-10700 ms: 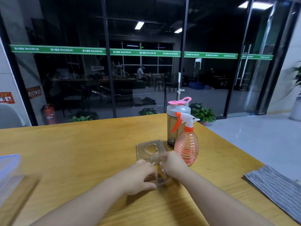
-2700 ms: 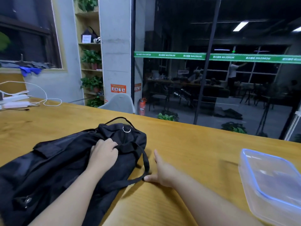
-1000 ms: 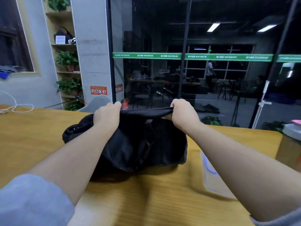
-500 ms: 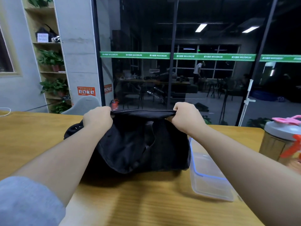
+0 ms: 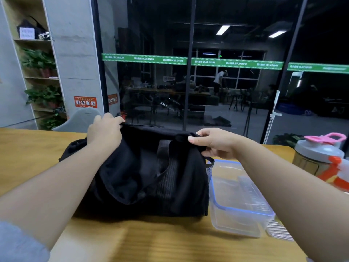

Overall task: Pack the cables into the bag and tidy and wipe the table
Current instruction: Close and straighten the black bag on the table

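the bag (image 5: 151,176) stands on the table (image 5: 170,242) in the middle of the view, with its long axis going from left to right across the view and its top edge pointing up. it is black, made of soft cloth that folds and sags, with a ribbed grey panel on the side that faces the camera, a thin strap hanging across this side, and a small mesh pocket at its right end. the left hand (image 5: 104,132) grips the top edge at the left, fingers curled over the cloth. the right hand (image 5: 213,142) pinches the top edge at the right between thumb and fingers. if the bag is open at the top, and what is inside it, i cannot tell, because only the outer side shows. just beside the bag on the right, touching or almost touching it, lies a clear box (image 5: 236,201) with a blue rim, partly under the right forearm; inside it i see a clear ribbed piece, maybe a lid, but it is not sure. at the far right edge stands a bottle (image 5: 317,157) with a grey cap and pink handle, and in front of it part of a sprayer (image 5: 338,173) in orange and white. behind the table is a glass wall with a green stripe.
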A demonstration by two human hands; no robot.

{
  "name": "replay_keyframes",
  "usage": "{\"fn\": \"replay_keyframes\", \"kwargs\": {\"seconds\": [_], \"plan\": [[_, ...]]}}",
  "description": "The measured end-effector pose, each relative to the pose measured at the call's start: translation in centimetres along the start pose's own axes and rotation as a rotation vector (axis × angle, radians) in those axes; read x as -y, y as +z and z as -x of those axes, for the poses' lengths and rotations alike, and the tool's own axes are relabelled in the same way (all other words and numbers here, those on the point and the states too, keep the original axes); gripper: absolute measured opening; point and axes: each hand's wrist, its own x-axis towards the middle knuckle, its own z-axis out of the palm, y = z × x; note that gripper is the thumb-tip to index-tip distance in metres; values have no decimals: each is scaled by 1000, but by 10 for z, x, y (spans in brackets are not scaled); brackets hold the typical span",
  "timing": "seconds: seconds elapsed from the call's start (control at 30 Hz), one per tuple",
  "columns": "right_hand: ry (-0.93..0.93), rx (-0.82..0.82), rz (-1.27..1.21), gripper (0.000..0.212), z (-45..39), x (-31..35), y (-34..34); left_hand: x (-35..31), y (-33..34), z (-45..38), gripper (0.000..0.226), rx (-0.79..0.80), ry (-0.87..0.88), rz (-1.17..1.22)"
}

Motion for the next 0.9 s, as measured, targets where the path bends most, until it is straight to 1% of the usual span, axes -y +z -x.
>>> {"fn": "replay_keyframes", "kwargs": {"seconds": [0.03, 0.1, 0.17, 0.27, 0.33, 0.43, 0.5, 0.57, 0.63, 0.67, 0.73, 0.77, 0.8, 0.87, 0.9], "plan": [[-5, 6, -15, 57, -2, -3, -1, -2, -1, -1, 30, -31, 8, -32], [-15, -24, 24, 44, -5, -4, -2, -4, -5, -5, 32, -94, 24, -70], [-23, -120, 111, 33, -5, 0, -3, -4, -9, -12, 34, -133, 46, -67], [-27, -221, 171, 33, -7, 6, -3, -5, -10, -20, 36, -173, 83, -73], [-17, -292, 333, 33, -8, 7, 4, -6, -5, -18, 35, -170, 91, -70], [-33, -460, 703, 40, -14, 1, 17, -16, 1, -5, 32, -111, 114, -8], [-47, -538, 781, 41, -20, -4, 22, -29, 4, 10, 33, -33, 168, 69], [-61, -583, 841, 33, -21, -7, 26, -41, 5, 30, 45, 104, 231, 142], [-71, -655, 984, 31, -22, -11, 30, -46, 6, 50, 60, 223, 328, 145], [-97, -703, 1073, 28, -23, -13, 32, -44, 8, 60, 67, 236, 398, 100], [-190, -794, 1239, 19, -23, -14, 40, -35, 15, 75, 71, 197, 561, -103], [-257, -836, 1305, 23, -23, -12, 46, -31, 18, 78, 70, 239, 565, -186], [-343, -856, 1364, 29, -21, -9, 53, -26, 23, 80, 70, 246, 547, -228], [-582, -853, 1409, 34, -11, 1, 73, -16, 35, 79, 78, 333, 477, -230], [-631, -748, 1409, 32, -5, 5, 84, -12, 41, 76, 83, 331, 442, -199]]}}
